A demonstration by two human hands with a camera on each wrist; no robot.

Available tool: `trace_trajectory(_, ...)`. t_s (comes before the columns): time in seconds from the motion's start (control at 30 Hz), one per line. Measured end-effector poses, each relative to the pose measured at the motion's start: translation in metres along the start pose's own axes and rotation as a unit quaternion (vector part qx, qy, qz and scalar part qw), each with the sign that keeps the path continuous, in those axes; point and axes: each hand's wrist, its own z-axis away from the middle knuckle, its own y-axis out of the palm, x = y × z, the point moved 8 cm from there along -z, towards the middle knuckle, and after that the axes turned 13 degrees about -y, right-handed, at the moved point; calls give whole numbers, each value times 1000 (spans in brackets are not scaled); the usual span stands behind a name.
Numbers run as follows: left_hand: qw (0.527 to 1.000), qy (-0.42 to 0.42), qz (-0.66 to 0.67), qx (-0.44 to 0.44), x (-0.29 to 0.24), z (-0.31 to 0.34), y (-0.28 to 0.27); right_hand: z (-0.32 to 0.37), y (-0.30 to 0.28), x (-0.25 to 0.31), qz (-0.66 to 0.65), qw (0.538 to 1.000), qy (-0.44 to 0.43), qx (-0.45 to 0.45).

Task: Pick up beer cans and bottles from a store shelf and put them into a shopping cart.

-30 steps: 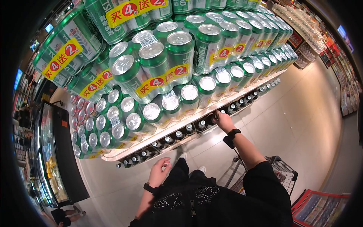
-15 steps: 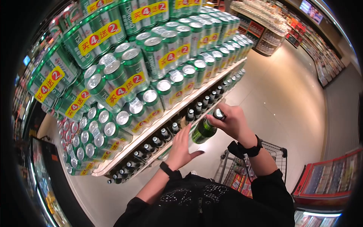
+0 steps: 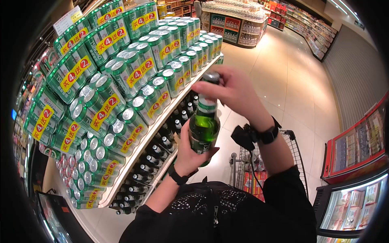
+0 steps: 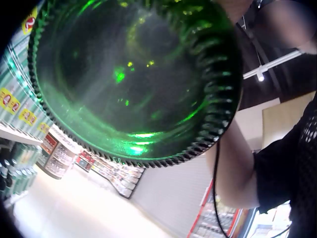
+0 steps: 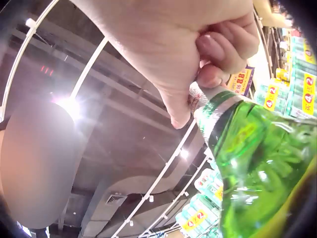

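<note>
A green glass beer bottle point(image 3: 204, 123) stands nearly upright before my chest, with a silvery foil neck and a label low down. My right hand point(image 3: 239, 95) grips it at the top of the neck; in the right wrist view the curled fingers point(image 5: 225, 49) and thumb close round the foil. Lower down, my left hand point(image 3: 190, 150) holds the body, thumb across the near side. The left wrist view is mostly filled by the ridged bottle base point(image 4: 129, 89). Beside the hands, dark bottles point(image 3: 152, 160) stand in rows on the low shelf.
Shrink-wrapped green beer cans point(image 3: 137, 73) are stacked high on the left, above a pale shelf edge point(image 3: 162, 125). A wire shopping cart point(image 3: 293, 150) with goods stands close at the right. Red-framed freezers point(image 3: 356, 141) line the right side. Tiled floor point(image 3: 279, 81) runs ahead.
My right hand has gone from the low shelf up to chest height, bringing a bottle out. My left hand has come up and taken hold of its body. The view has tilted up toward the aisle.
</note>
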Motion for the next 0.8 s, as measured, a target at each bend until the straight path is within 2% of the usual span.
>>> trace_trajectory(0.07,996,-82,26,27,-3,2,6,-6,-1,-23,-55,998,14,-7)
trace_trajectory(0.1,994,-88,65,30,-4,4,9,-6,4,-27,-61,998,16,26)
trace_trajectory(0.2,979,-159,122,50,-9,8,11,5,22,-37,-249,967,45,-21)
trace_trajectory(0.23,977,-168,115,63,-12,11,12,9,28,-45,-272,959,83,9)
trace_trajectory(0.37,979,-110,155,70,-10,18,11,10,35,-56,-305,949,85,15)
trace_trajectory(0.57,979,-115,151,74,-12,21,6,8,36,-36,-282,957,67,4)
trace_trajectory(0.67,962,-143,212,90,-13,27,5,6,38,-28,-291,955,58,3)
trace_trajectory(0.8,942,-170,270,107,10,31,4,3,39,-28,-278,960,25,7)
